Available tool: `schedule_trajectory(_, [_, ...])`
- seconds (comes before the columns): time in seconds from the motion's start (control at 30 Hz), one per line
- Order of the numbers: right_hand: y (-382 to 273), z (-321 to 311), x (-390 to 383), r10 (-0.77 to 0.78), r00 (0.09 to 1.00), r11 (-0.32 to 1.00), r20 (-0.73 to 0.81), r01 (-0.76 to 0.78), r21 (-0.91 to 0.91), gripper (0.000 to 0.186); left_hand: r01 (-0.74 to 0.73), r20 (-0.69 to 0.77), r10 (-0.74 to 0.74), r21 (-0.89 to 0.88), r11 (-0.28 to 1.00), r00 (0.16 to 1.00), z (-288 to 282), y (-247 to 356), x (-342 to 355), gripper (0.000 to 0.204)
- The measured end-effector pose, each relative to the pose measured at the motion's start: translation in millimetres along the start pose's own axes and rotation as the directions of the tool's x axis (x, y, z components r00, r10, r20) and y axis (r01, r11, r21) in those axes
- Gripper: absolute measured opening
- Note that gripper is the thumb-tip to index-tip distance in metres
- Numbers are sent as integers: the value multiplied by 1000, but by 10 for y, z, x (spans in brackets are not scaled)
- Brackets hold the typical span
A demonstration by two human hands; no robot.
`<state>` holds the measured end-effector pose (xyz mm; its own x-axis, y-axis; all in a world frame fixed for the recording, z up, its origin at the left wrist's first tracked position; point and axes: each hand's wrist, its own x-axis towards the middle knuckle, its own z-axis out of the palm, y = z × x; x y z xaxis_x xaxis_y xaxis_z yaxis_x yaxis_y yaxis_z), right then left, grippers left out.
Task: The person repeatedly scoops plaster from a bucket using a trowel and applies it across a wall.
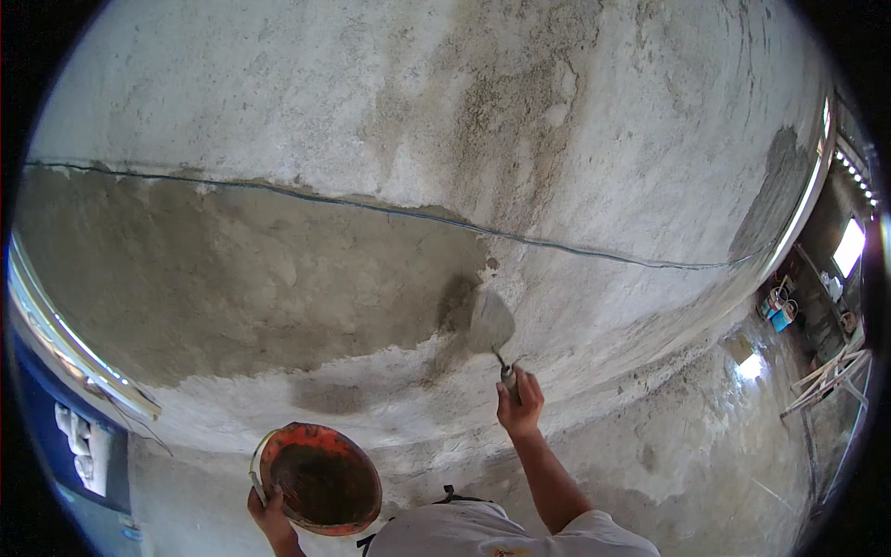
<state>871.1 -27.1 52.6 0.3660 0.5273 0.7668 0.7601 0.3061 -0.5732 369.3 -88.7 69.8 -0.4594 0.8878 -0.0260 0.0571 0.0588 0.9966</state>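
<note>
My right hand point(522, 405) is closed around the handle of a trowel point(492, 321). The trowel's pointed grey blade lies at the wall, by the right end of a dark, damp-looking plaster patch point(306, 274). Low on the left, my left hand point(270, 522) grips an orange-red bucket point(375, 487) at its left side, by the pale handle. Dark grey-brown mortar point(320, 483) coats the inside of the bucket; how deep it is I cannot tell.
A thin dark cord point(390, 210) runs across the pale rough wall point(650, 139), along the patch's upper edge. Far right, buckets point(784, 314) and wooden pieces point(826, 379) stand on the wet floor point(705, 455). At the left, an opening point(93, 455) shows white sacks.
</note>
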Motion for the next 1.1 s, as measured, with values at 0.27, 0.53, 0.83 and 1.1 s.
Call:
schedule_trajectory(0.27, [158,285,190,-92,995,995,47,90,39,44,-40,-65,37,-41,998,997,171,88,-162,20])
schedule_trajectory(0.53, [-26,157,351,-89,996,996,-8,89,19,45,-27,-65,21,-100,995,998,170,115,-281,22])
schedule_trajectory(0.83, [397,149,-271,2,994,1000,107,-2,5,47,29,-58,-28,15,999,998,84,-215,-239,43])
schedule_trajectory(1.1, [52,164,464,-109,994,993,-19,110,31,43,-8,-42,9,22,1000,999,302,77,-456,15])
